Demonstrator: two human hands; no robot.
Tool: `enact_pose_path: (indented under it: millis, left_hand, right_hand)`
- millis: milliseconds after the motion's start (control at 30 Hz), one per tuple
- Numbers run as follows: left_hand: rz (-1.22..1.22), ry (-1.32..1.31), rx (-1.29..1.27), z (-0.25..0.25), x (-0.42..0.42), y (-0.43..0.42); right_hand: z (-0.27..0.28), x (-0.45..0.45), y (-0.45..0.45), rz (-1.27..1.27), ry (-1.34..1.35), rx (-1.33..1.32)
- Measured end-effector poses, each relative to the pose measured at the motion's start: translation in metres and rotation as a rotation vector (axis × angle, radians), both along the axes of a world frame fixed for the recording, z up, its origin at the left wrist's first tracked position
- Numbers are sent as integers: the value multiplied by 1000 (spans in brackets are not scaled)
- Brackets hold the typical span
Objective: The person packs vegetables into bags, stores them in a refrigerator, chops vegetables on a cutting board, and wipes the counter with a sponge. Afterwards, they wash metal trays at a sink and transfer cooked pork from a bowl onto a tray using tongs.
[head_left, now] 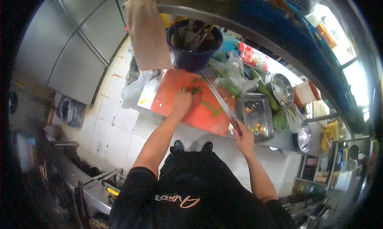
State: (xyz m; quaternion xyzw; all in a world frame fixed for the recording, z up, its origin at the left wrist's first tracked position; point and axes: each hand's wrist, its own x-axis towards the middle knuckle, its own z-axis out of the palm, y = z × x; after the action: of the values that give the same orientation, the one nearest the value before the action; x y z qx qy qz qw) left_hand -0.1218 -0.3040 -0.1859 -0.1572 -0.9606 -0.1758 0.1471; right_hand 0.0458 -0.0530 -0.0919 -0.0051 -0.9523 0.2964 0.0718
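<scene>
My right hand [244, 139] is wrapped around the handle of a long kitchen knife [219, 98]. Its blade points up and left across the orange cutting board [171, 89]. On the board's left half, my left hand [183, 100] is closed with its fingertips at a green vegetable piece [194, 90], which it partly hides; the exact kind is unclear. Green stalks [208, 106] lie loose between the blade and my left hand, with more green bits near the board's far edge.
A steel tray [255, 97] with chopped scraps stands right of the board. Beyond are bagged greens [235, 75], a metal bowl [281, 89] and a red-and-white packet [253, 58]. A dark blue bucket of utensils [191, 59] stands behind the board, under an overhead shelf [223, 19].
</scene>
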Motion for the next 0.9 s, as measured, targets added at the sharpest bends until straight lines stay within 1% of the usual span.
enact_pose_path:
  millis: [67, 100, 133, 167, 200, 233, 267, 333, 433, 533, 567, 633, 667, 733, 767, 800, 833, 867, 900]
  left_hand:
    - [-63, -59, 11, -6, -9, 1]
    - [-98, -168, 33, -2, -6, -2]
    - [-132, -264, 52, 6, -1, -3]
    - [-267, -275, 30, 19, 3, -2]
    - [-403, -285, 1, 29, 10, 0]
    - [-368, -279, 61, 27, 15, 15]
    - [-336, -277, 122, 20, 19, 30]
    - [-333, -68, 75, 17, 28, 37]
    - [-306, -93, 16, 20, 31, 35]
    - [-293, -195, 115, 16, 28, 25]
    - [-260, -204, 231, 16, 26, 28]
    - [-204, -247, 455, 47, 45, 35]
    - [-229, -200, 464, 55, 53, 41]
    - [-328, -110, 491, 73, 67, 64]
    - [-349, -152, 448, 84, 73, 72]
    - [-365, -187, 405, 96, 78, 77]
    - [-369, -214, 361, 105, 82, 82]
    - [-441, -172, 286, 108, 85, 89]
    - [-502, -123, 214, 110, 87, 95]
  right_hand:
    - [-4, -21, 9, -9, 47, 140]
    - [-9, -31, 11, -12, 78, 207]
    - [-14, -42, 12, 1, -62, 148]
    - [-19, -56, 10, 15, -186, 88]
    - [-24, -63, 5, 121, -108, 200]
    - [-29, -69, -1, 218, -18, 314]
    - [-40, -64, -12, 389, 264, 611]
    - [-53, -70, -29, 334, 226, 710]
    - [-60, -80, -29, 375, 108, 639]
    - [-60, -83, -36, 249, 210, 390]
    - [-60, -85, -40, 158, 93, 41]
    - [-48, -82, -57, -45, -139, -670]
    - [-38, -80, -64, -74, -244, -638]
    - [-91, -81, -64, 55, 84, -258]
    - [-64, -74, -72, -42, -24, -748]
    - [-35, -66, -80, -204, -50, -1247]
    - [-38, -65, -77, -274, -76, -1306]
    - [-40, -63, -70, -330, -107, -1365]
    - [-28, -58, -57, -352, -83, -1471]
